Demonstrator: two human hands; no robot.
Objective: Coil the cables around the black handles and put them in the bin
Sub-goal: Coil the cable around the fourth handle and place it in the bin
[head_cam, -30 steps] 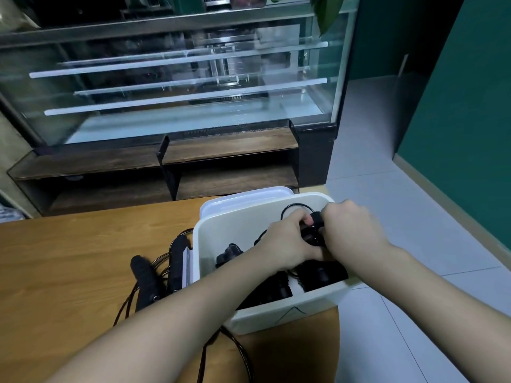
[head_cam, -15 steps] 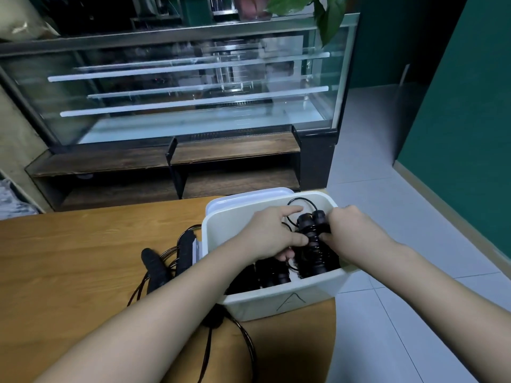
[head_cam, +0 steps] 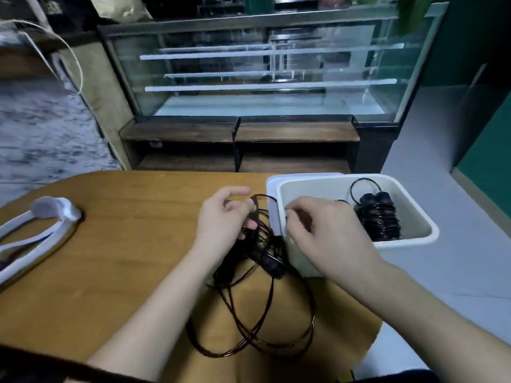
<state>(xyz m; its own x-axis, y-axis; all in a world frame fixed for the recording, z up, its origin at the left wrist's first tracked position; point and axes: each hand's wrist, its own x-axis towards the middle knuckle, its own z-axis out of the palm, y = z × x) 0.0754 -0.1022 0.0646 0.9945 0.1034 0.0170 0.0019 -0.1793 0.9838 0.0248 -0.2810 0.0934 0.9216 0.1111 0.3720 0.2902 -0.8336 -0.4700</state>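
Loose black cable loops [head_cam: 254, 335] are sprawling at 6 o'clock on the wooden table [head_cam: 110, 244]. Left hand [head_cam: 221, 222] is pinching strands; right hand [head_cam: 323, 233], fingers curled, is apparently pinching cable too. Suggest untangling before winding. Wound black handles [head_cam: 377, 219] are sitting in the white plastic bin [head_cam: 409, 241] at 2 o'clock.

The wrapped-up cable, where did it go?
In the head view, the wrapped-up cable stands inside the white bin on the right side of the table, just right of the right hand.
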